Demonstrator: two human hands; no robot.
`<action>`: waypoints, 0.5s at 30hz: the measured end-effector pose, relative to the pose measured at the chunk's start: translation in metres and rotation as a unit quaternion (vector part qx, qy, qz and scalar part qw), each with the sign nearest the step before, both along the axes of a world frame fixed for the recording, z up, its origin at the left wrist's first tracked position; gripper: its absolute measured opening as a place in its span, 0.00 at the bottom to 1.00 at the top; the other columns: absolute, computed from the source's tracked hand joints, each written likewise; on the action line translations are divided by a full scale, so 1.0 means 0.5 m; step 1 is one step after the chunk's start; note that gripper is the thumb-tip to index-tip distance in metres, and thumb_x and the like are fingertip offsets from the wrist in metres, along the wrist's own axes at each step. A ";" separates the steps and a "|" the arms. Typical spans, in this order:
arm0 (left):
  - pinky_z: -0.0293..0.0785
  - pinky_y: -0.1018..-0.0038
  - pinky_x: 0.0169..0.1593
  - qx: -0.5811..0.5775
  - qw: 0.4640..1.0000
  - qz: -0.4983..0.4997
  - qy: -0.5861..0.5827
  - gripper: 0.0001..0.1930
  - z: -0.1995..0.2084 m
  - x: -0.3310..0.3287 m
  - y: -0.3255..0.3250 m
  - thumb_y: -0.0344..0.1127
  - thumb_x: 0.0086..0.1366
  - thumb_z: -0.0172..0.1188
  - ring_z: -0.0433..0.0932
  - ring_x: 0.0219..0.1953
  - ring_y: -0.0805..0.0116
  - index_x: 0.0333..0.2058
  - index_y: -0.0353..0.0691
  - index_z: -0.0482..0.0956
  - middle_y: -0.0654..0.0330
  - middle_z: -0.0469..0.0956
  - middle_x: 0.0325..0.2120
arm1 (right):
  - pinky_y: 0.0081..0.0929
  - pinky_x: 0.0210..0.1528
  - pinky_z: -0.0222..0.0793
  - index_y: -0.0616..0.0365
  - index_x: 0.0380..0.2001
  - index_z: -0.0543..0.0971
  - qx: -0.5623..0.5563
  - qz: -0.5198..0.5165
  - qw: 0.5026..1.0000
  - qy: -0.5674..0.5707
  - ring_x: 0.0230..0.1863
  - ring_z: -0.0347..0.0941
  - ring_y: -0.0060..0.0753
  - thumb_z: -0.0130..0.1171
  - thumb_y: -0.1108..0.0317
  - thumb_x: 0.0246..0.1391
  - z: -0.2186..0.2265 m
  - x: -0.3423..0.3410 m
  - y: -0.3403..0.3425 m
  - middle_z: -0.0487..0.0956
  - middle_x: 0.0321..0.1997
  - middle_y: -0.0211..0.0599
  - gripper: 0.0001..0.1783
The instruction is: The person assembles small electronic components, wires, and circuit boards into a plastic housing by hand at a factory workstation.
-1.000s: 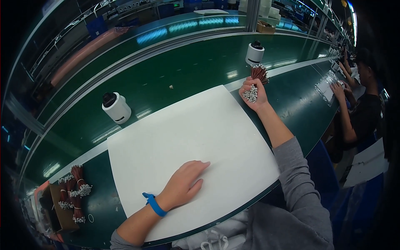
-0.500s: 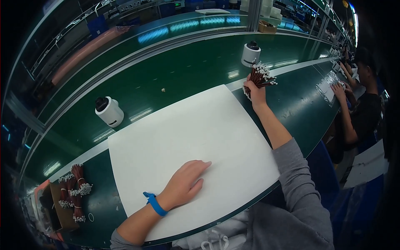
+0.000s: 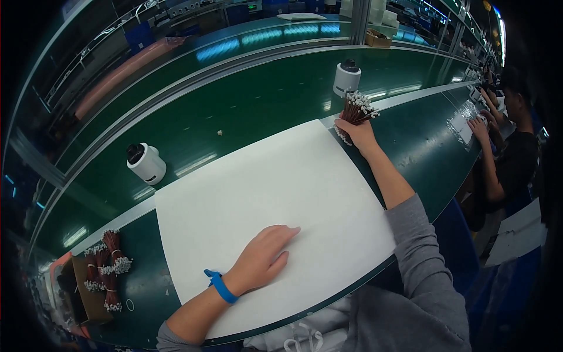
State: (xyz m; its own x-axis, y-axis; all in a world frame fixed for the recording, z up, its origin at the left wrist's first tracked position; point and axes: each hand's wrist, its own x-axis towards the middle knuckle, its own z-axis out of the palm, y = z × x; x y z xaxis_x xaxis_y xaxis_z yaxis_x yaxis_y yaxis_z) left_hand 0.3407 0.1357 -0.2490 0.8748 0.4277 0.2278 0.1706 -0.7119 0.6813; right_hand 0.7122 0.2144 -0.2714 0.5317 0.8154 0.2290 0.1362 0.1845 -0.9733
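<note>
My right hand [image 3: 356,132] is wrapped round a bundle of dark red wires with white connector ends [image 3: 358,108]. It holds the bundle by the far right corner of a large white sheet [image 3: 234,193]. My left hand [image 3: 264,258] lies on that sheet with nothing in it, fingers stretched out toward the right and thumb apart. A blue wrist strap [image 3: 221,287] circles my left wrist. More tied bundles of the same red wires [image 3: 108,267] lie on the green table at the left.
Two white cylindrical devices with black tops, one at left [image 3: 148,165] and one near my right hand [image 3: 347,79], stand on the green conveyor belt [image 3: 258,94]. A cardboard box [image 3: 88,293] is at lower left. At right, a co-worker [image 3: 510,152] handles a clear plastic bag [image 3: 463,126].
My right hand has shifted slightly left with the wire bundle. Both white devices have moved a little left along the belt. The left hand stays in place on the sheet.
</note>
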 end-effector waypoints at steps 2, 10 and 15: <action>0.65 0.63 0.57 -0.001 1.000 0.001 0.003 0.24 0.002 0.001 0.000 0.25 0.56 0.52 0.68 0.53 0.50 0.54 0.37 0.68 0.50 0.72 0.49 | 0.20 0.34 0.67 0.58 0.33 0.76 -0.005 0.011 1.000 -0.011 0.30 0.72 0.20 0.66 0.71 0.44 -0.002 0.012 0.002 0.76 0.30 0.27 0.11; 0.64 0.62 0.58 0.004 1.000 0.001 0.002 0.25 0.001 -0.001 -0.001 0.26 0.56 0.52 0.67 0.54 0.50 0.55 0.37 0.68 0.50 0.71 0.49 | 0.18 0.29 0.65 0.58 0.30 0.76 -0.039 0.019 0.997 -0.058 0.26 0.71 0.19 0.64 0.70 0.45 -0.017 0.022 0.013 0.75 0.24 0.27 0.09; 0.64 0.62 0.58 -0.004 1.000 0.002 0.009 0.25 0.006 -0.002 -0.002 0.26 0.56 0.52 0.67 0.54 0.50 0.55 0.37 0.68 0.49 0.71 0.49 | 0.22 0.28 0.68 0.61 0.30 0.76 -0.067 -0.026 0.990 -0.119 0.24 0.72 0.21 0.62 0.68 0.44 -0.014 0.010 0.010 0.77 0.24 0.31 0.10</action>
State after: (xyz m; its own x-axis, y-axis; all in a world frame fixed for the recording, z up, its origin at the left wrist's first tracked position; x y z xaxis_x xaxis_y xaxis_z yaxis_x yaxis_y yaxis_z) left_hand 0.3398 0.1345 -0.2460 0.8768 0.4335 0.2081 0.1861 -0.7050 0.6844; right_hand 0.7171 0.2192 -0.2783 0.5181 0.8193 0.2455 0.3711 0.0433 -0.9276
